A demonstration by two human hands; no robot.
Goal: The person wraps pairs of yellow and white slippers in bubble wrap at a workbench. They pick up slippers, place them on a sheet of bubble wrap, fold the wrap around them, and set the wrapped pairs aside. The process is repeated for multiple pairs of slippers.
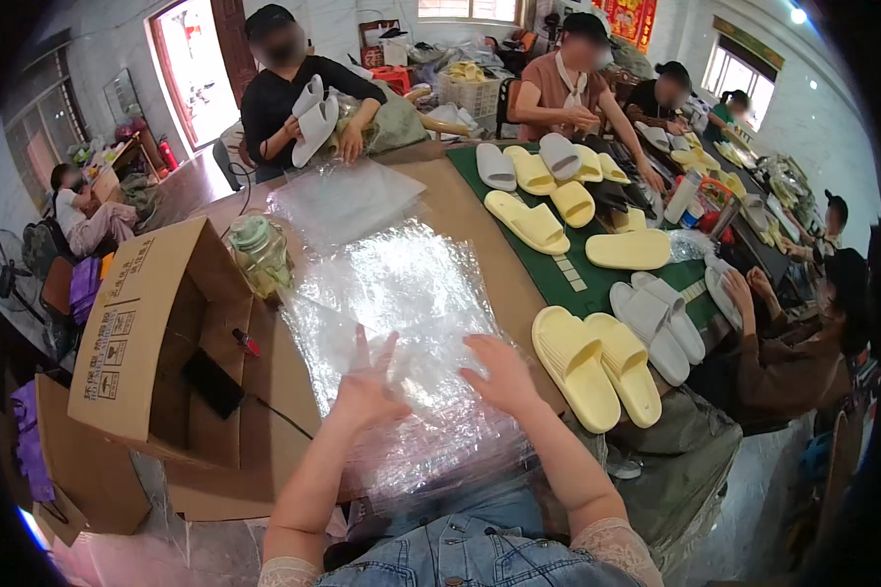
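A pile of clear, shiny plastic bags (401,279) covers the table in front of me. My left hand (365,391) rests over the near part of the pile with its fingers spread. To its right, my right hand (504,374) is also open, fingers apart and slightly blurred, above the same bags. Neither hand visibly grips anything. Just right of my right hand lies a pair of yellow slippers (579,377), toes toward me. Beside it sits a pair of grey slippers (646,328).
An open cardboard box (132,328) stands left, with a black phone (213,383) inside. Behind it is a glass jar (261,256). More slippers lie on a green mat (558,269). A person across the table holds grey slippers (315,122); other people sit along the right.
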